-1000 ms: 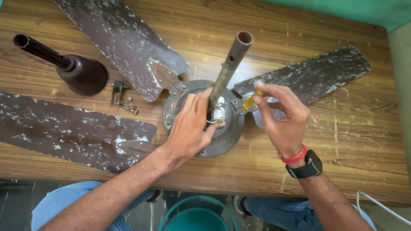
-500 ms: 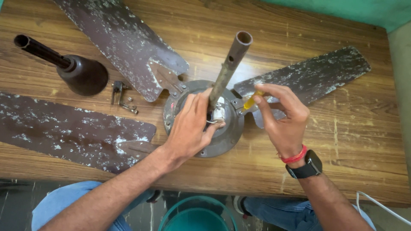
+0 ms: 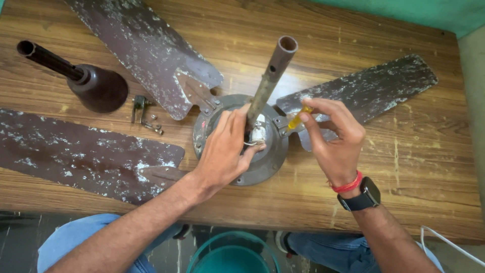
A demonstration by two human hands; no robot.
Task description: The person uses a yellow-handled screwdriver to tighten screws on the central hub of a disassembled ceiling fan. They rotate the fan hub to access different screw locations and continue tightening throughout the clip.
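An old brown ceiling fan lies on a wooden table [image 3: 414, 167], its round motor housing [image 3: 268, 156] in the middle with a rusty down rod [image 3: 270, 76] standing up from it. My left hand [image 3: 225, 149] rests on the housing with fingers closed around the base of the rod. My right hand [image 3: 336, 144] pinches a small yellow-handled screwdriver [image 3: 295, 120], its tip pointing down at the housing beside the rod. Three paint-flecked blades [image 3: 146, 50] spread out from the housing.
A dark brown canopy cup with its pipe [image 3: 91, 86] lies at the left. Small metal brackets and screws [image 3: 144, 116] lie next to it. A teal bucket [image 3: 232, 255] stands on the floor below the table's near edge, between my knees.
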